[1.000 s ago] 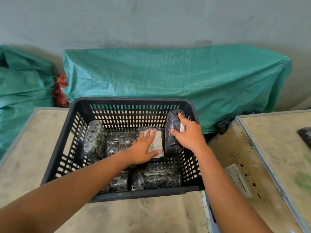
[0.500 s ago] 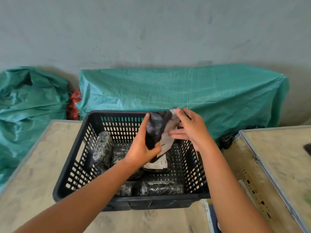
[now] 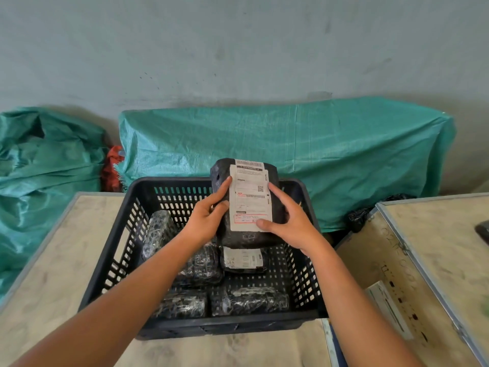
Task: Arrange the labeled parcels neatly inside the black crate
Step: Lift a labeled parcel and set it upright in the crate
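A black slatted crate (image 3: 119, 250) sits on a pale table top in front of me. Above its middle I hold a black-wrapped parcel (image 3: 247, 238) upright, its white shipping label facing me. My left hand (image 3: 209, 219) grips its left edge and my right hand (image 3: 287, 221) grips its right edge. Inside the crate lie several black-wrapped parcels: one standing at the left (image 3: 157, 233), one with its label up (image 3: 243, 259) under the held parcel, and two along the front wall (image 3: 250, 300).
Green woven sacks (image 3: 344, 154) lie against the grey wall behind the crate, another (image 3: 39, 176) to the left. A second board-topped table (image 3: 434, 255) stands at the right, with a dark object (image 3: 483, 231) at its far edge and a label strip (image 3: 389, 308).
The parcel that stood at the crate's right wall has been lifted out by both hands and turned, so its label now faces me. The camera has tilted upward.
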Tool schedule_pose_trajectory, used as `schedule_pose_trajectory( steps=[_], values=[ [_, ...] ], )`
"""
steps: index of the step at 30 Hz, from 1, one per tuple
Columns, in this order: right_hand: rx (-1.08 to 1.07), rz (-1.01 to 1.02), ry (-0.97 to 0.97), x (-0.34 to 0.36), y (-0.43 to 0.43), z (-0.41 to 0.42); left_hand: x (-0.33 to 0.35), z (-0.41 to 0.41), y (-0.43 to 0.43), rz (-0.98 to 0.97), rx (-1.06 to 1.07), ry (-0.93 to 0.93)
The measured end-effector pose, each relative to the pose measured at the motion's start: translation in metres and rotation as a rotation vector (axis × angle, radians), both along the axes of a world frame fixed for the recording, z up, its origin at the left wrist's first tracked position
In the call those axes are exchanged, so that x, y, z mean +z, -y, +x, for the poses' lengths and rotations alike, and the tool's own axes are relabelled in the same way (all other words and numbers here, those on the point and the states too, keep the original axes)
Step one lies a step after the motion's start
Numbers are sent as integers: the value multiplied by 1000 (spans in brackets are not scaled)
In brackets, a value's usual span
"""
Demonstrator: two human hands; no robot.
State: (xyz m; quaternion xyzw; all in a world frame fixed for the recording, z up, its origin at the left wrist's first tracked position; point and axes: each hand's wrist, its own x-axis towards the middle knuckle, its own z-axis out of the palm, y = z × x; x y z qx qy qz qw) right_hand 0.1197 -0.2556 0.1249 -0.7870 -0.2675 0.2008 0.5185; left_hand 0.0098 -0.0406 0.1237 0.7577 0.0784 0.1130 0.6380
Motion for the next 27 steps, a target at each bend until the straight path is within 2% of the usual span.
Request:
schedule_pose_trajectory(
  steps=[9,16,22,27],
  values=[
    [-5,-196,-20,-57,-25,13,-67,26,-7,25,-110,-246],
    [20,-342,-168,-111,-29,7,-118,19,-7,77,-123,-422],
    [51,-387,-339,-128,-22,21,-126,36,-8,203,-188,-575],
    [49,-392,-378,-135,-21,26,-132,41,-9,243,-220,-624]
  ],
)
